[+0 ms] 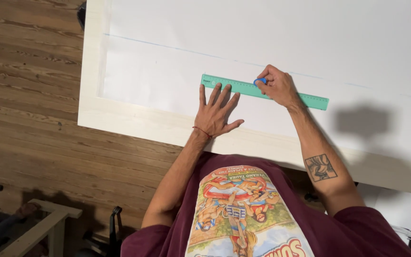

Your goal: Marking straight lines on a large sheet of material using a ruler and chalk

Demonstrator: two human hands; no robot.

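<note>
A long green ruler (234,86) lies on a large white sheet of paper (272,43) spread over a pale wooden table (120,116). My left hand (217,112) lies flat with fingers spread, its fingertips pressing on the ruler's left part. My right hand (276,85) is closed around a blue pen (259,81), its tip at the ruler's upper edge near the middle. A thin blue line (167,46) runs across the paper above the ruler.
Brown wooden floorboards (24,95) lie to the left of the table. A pale wooden stool or frame (48,221) and dark objects (112,228) stand at the lower left. White sheets (405,209) lie at the lower right under the table edge.
</note>
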